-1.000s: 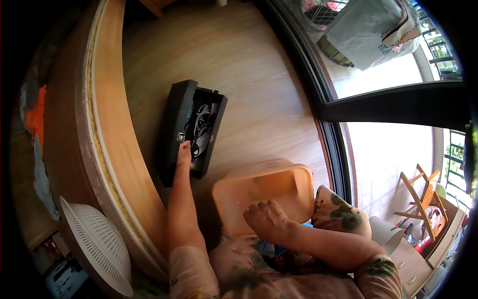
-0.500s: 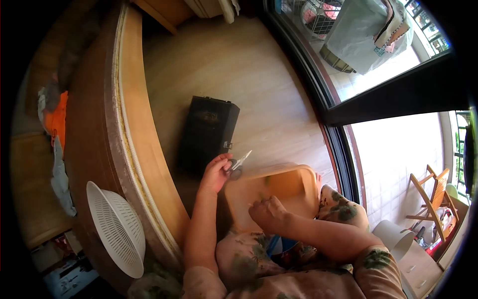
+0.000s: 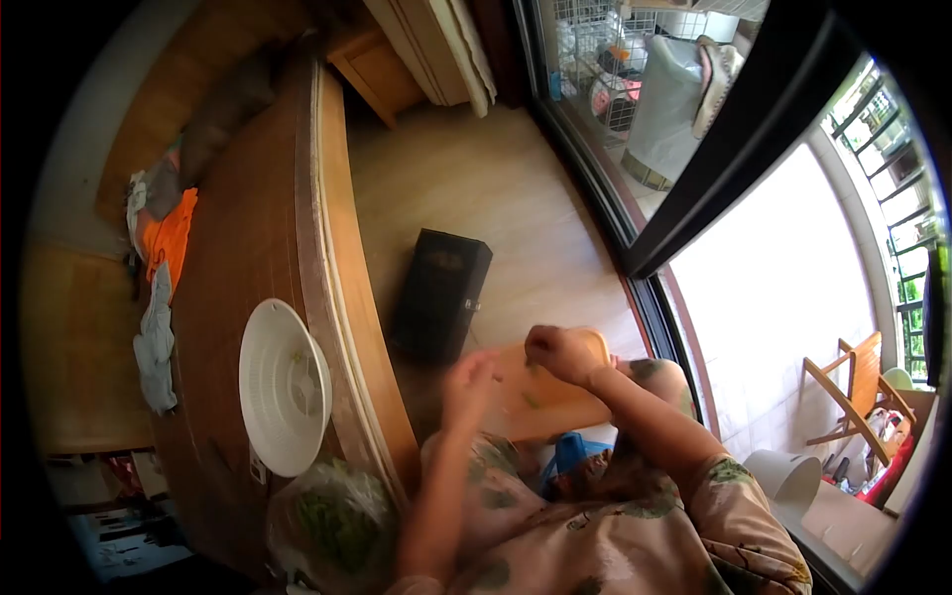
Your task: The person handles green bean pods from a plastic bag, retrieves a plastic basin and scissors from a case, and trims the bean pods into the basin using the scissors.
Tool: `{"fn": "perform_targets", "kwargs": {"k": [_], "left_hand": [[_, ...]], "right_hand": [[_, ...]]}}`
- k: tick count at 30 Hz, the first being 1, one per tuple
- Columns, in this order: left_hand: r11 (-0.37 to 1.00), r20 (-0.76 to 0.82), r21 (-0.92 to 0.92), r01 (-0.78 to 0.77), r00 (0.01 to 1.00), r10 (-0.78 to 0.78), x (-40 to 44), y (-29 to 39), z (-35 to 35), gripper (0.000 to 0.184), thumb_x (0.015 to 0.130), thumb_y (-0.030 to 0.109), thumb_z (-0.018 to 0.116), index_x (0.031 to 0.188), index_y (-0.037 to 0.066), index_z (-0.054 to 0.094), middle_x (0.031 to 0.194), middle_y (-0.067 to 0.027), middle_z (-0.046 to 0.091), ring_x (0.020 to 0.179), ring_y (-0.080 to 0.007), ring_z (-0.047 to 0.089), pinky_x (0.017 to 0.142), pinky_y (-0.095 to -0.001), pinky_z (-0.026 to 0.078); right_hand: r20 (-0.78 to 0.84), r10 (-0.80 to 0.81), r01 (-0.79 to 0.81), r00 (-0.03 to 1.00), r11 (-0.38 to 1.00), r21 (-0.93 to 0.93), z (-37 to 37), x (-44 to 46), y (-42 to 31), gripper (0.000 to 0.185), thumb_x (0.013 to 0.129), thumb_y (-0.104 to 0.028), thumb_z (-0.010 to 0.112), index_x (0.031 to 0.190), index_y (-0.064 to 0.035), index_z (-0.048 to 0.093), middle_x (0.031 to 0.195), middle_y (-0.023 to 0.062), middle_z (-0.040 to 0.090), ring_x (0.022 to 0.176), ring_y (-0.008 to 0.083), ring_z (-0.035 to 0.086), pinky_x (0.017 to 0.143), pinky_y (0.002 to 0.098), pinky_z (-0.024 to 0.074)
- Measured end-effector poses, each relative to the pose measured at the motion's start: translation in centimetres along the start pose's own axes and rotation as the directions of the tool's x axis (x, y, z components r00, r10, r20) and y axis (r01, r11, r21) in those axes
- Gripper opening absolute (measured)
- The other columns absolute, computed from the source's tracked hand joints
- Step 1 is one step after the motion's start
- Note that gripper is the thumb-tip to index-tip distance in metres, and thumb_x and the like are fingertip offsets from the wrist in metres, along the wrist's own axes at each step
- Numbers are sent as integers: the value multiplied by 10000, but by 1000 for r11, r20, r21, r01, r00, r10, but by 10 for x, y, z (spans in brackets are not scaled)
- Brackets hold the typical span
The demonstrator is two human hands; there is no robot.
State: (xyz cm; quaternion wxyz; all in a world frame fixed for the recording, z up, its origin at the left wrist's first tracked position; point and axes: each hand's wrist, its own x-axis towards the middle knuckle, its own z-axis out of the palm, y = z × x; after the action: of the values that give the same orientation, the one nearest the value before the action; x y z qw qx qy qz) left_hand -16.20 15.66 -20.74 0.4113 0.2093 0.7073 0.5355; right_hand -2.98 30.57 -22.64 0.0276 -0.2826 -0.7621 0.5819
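Note:
My left hand [image 3: 472, 387] is smeared by motion at the left side of the orange basin [image 3: 580, 409]; its fingers and anything in them are unclear. My right hand [image 3: 563, 354] is closed over the basin's far part, with a small dark green bit showing under its fingers; what it grips is too small to name. Small green bits lie in the basin, which sits by my knees. Beyond my left hand, the black box [image 3: 439, 288] stands on the floor with its lid down. No scissors can be made out.
On the wooden surface at left are a white colander [image 3: 285, 387], a clear bag of greens [image 3: 337, 521] and orange cloth [image 3: 171, 236]. A dark door frame [image 3: 650, 253] runs along the right. Beyond it stand a wooden folding chair [image 3: 861, 382] and a white bin [image 3: 778, 481].
The box, open at first with my left hand at its latch, is now closed. My left hand held scissors half a second ago and has moved toward me. My right hand has risen; the view has shifted.

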Motion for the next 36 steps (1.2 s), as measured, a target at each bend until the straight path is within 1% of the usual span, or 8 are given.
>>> {"fn": "perform_targets", "kwargs": {"k": [1, 4, 10, 18, 23, 29, 32, 36], "left_hand": [[999, 36, -7, -36, 999, 36, -18, -3, 7, 164, 900, 113, 525, 1019, 53, 622, 775, 3, 617, 596, -19, 443, 539, -157, 350], [962, 104, -219, 162, 984, -142, -66, -23, 18, 208, 931, 222, 514, 1022, 69, 622, 787, 16, 594, 635, -39, 479, 553, -177, 370], [824, 205, -480, 302, 952, -230, -145, -49, 44, 274, 942, 322, 448, 876, 103, 597, 743, -1, 561, 611, -73, 465, 573, -197, 373], [756, 35, -640, 138, 988, -151, -184, -67, 39, 252, 939, 254, 489, 1013, 48, 614, 902, -30, 619, 773, -128, 564, 691, -254, 457], [641, 68, -755, 139, 989, -135, -190, -30, 19, 245, 947, 283, 475, 945, 60, 577, 888, -32, 589, 819, -145, 542, 709, -269, 455], [937, 101, -283, -206, 965, 243, -185, -23, -10, 241, 963, 268, 438, 854, 85, 550, 845, -4, 563, 717, -89, 498, 651, -205, 401], [972, 224, -26, -234, 946, 234, -182, -20, -20, 243, 969, 240, 425, 840, 81, 555, 817, 17, 557, 707, -68, 481, 647, -191, 387], [978, 344, -70, -196, 916, 208, -170, 3, -29, 230, 967, 201, 438, 833, 62, 563, 781, 32, 540, 697, -56, 455, 653, -192, 376]], "right_hand": [[-53, 26, -8, 998, 946, 325, -6, -18, -12, 181, 836, -185, 602, 909, -19, 607, 837, 80, 633, 755, 161, 607, 680, 255, 484], [-37, 19, 8, 999, 793, 609, 5, -68, -18, 130, 885, -159, 577, 901, -30, 589, 809, 20, 608, 741, 103, 576, 698, 237, 474], [-4, 123, -56, 992, 479, 876, 57, -158, -5, 27, 857, -60, 585, 864, -37, 574, 764, 47, 603, 734, 153, 586, 709, 259, 478], [-159, 70, 15, 985, 880, 475, 94, -208, -44, 168, 843, -131, 636, 976, -30, 653, 834, 18, 617, 769, 79, 546, 664, 225, 471], [-151, -19, 101, 988, 826, 555, 98, -207, -57, 161, 872, -117, 573, 991, -16, 615, 828, 17, 603, 735, 92, 552, 646, 236, 465], [-118, 21, 39, 993, 878, 477, 84, -191, -77, 148, 902, -138, 527, 959, -15, 585, 821, 31, 587, 684, 102, 530, 626, 241, 453], [-27, 57, -43, 998, 927, 373, 97, -176, -65, 188, 874, -170, 549, 1001, -34, 573, 777, 44, 585, 635, 112, 547, 565, 247, 456], [44, 168, -165, 985, 825, 540, 106, -155, -57, 309, 878, -174, 553, 1146, -42, 476, 752, 55, 573, 621, 126, 562, 539, 241, 461]]}}
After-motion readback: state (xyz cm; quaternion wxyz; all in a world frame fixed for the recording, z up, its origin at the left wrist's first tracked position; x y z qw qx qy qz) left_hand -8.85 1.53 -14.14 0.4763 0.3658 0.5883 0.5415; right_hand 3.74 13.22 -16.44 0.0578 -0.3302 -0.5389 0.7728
